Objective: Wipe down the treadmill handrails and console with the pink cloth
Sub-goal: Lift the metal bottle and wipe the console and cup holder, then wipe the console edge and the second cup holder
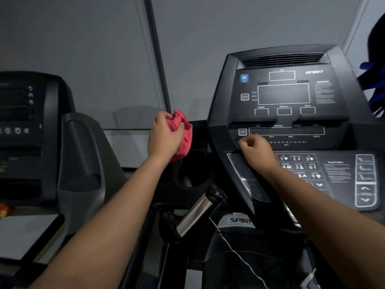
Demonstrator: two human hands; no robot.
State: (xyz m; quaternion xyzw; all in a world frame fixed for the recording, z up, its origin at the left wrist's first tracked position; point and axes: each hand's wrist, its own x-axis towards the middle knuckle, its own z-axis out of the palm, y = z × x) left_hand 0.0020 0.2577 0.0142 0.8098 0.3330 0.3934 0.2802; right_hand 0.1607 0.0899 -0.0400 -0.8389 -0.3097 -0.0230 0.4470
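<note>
Head view, 2 treadmills side by side before a smooth grey panelled wall [93, 49].

The console [341, 97] on the right is matte black moulded plastic, broad and gently tapered, with a slatted vent along its top edge, white-outlined rectangular display windows (all dark) and the word SPIRIT in white. Below the displays lies a flat keypad [300, 166] printed with white numerals, 1 to 6 plus 8 and 9 being legible.

The neighbouring machine [41, 122] at left has a similar dark, rounded plastic housing with small round buttons.

A round black cup holder [193, 170] sits left of the console. Beneath it, a cylindrical handrail grip [198, 211] of polished, reflective metal ends in a glossy black cap. A thin white cord [235, 251] trails past it.

The pink cloth [184, 132], soft and crumpled into folds, is held up between the 2 machines, above the cup holder.

The left hand [164, 134] grips the bunched cloth, fingers and thumb wrapped around its upper part.

The right hand [256, 153] rests on the console's lower left ledge, fingers curled into a loose fist with nothing seen in it.
</note>
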